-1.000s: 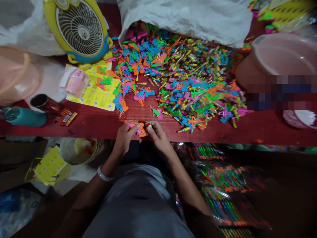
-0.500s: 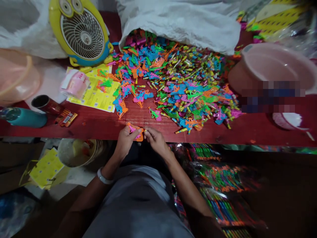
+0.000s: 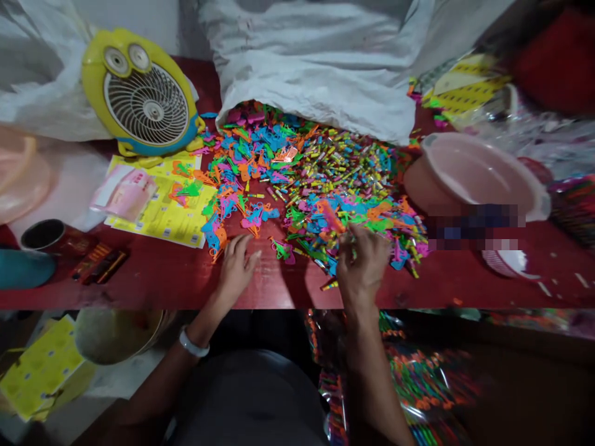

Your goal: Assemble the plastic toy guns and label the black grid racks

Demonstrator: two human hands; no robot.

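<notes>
My left hand (image 3: 238, 272) is over the red table, its fingers apart and nothing visible in them. Just beyond its fingertips lie small flat plastic pieces (image 3: 218, 232) in blue, orange and pink. My right hand (image 3: 363, 260) is above the near side of the large mixed pile (image 3: 372, 214), its fingers bent and blurred. An orange-and-pink plastic piece (image 3: 332, 217) shows as a smear beyond the right fingers; whether they touch it is unclear. A small green-and-pink cluster (image 3: 282, 249) lies between the hands. Farther back are many short yellow-banded sticks (image 3: 344, 161).
A white sack (image 3: 316, 80) lies open behind the pile. On the left stand a yellow fan (image 3: 153, 111), yellow printed sheets (image 3: 179, 214), a pink packet (image 3: 125, 192) and a teal bottle (image 3: 25, 269). A pink basin (image 3: 483, 155) is at right. Bagged colourful sticks (image 3: 427, 378) lie below the table edge.
My hands have come apart and moved forward over the table, the right one to the pile. The orange and pink pieces have left my left hand. The view has tilted up.
</notes>
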